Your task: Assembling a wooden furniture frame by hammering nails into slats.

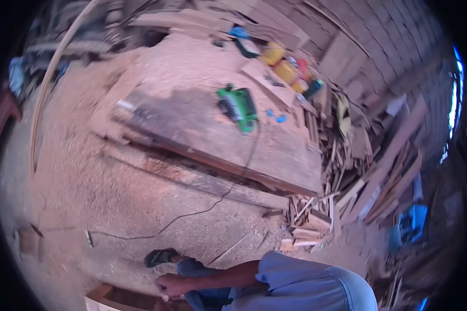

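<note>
My right arm reaches leftward from a light blue sleeve at the lower edge. At its end my right hand (174,285) is closed, with the fingers curled downward. A small pale bit shows under the fingers, but I cannot make out what they hold. Just below it, my left hand (168,305) shows only in part at the picture's edge, its fingers hidden. Both hands are beside the right end of an open wooden box (96,300), shaped like a drawer. Whether either hand touches its rim I cannot tell.
A green power tool (238,108) rests on a low wooden platform (187,122). Its dark cord (192,213) trails across the dusty floor. Sawdust (176,65) is heaped behind. Wood offcuts (308,223) pile up at right, near yellow containers (283,70). My sandalled foot (161,257) is near the box.
</note>
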{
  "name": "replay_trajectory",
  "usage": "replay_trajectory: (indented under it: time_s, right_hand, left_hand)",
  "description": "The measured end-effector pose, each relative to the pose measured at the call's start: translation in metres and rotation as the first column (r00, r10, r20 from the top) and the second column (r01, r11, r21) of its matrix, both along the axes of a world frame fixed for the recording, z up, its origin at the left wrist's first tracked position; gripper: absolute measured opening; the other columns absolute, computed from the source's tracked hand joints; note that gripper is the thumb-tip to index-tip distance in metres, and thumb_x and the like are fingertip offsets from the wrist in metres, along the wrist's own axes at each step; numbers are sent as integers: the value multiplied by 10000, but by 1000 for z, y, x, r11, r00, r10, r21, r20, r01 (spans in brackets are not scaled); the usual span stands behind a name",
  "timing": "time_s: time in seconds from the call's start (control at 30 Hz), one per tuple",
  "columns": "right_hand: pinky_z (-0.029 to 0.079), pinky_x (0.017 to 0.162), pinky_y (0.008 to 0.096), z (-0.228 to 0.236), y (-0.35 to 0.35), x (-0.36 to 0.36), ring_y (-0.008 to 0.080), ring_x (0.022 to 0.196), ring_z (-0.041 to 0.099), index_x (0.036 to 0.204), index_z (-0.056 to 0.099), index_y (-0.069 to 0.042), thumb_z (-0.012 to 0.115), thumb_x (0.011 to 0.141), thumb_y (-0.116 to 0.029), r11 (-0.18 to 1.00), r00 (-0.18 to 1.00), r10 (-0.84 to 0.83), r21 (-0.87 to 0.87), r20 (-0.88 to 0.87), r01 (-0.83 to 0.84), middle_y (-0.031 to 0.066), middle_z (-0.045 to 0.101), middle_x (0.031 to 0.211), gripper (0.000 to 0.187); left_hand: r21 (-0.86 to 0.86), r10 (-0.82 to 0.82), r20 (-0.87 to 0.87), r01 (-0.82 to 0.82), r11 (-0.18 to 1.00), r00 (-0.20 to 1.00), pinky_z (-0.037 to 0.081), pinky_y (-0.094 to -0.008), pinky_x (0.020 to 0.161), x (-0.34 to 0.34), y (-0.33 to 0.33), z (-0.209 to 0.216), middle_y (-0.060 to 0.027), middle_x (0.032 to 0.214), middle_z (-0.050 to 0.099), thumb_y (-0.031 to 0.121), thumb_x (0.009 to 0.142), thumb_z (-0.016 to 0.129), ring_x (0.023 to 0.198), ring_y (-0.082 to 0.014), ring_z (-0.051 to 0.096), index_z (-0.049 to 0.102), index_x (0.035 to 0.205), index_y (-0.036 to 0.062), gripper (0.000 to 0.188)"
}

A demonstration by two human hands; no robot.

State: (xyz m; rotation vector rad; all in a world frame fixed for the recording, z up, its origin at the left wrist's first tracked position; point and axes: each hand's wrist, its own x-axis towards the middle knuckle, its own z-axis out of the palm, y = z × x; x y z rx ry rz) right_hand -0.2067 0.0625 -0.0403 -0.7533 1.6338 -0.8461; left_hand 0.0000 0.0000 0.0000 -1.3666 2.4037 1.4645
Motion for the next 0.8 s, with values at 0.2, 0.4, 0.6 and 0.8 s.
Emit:
replay_trajectory:
  time_s: [0.2,0.4,0.6,0.8]
  right_hand:
    - [610,717,429,49,197,-55,210,821,768,1025,706,-66,769,1000,-214,951,953,-293,-120,-72,284,86,755,904,163]
    - [602,821,523,83,348,-213,406,967,763,1092,719,-63,677,1019,-190,859,609,-484,-206,-628,469,197,759,1011,152]
    - [651,892,564,96,466,-553,461,1109,756,1381,678,-7,628,975,-55,714,-26,-401,-330,-916,618,259,713,1326,412]
    - [293,1333,623,89,526,-715,398,1494,542,1653,509,-105,684,1080,-377,789,153,-150,-25,-977,614,184,609,1562,658]
  left_hand:
    - [-71,-474,46,476,877,879,641,-493,900,-105,115,111,-288,1178,818,393,1097,747,1058,-428,807,782,1360,-13,485]
    - [72,-349,-240,375,924,906,570,-357,635,-162,171,103,-139,840,759,337,1106,773,701,-186,683,786,1349,2,415]
    - [-14,-414,-61,414,910,908,594,-399,660,-222,215,118,-133,865,796,351,1085,802,713,-220,721,789,1360,26,426]
    - [-88,-550,227,580,810,803,639,-465,868,-359,313,152,-222,1168,845,296,1071,802,1036,-357,812,842,1277,34,336]
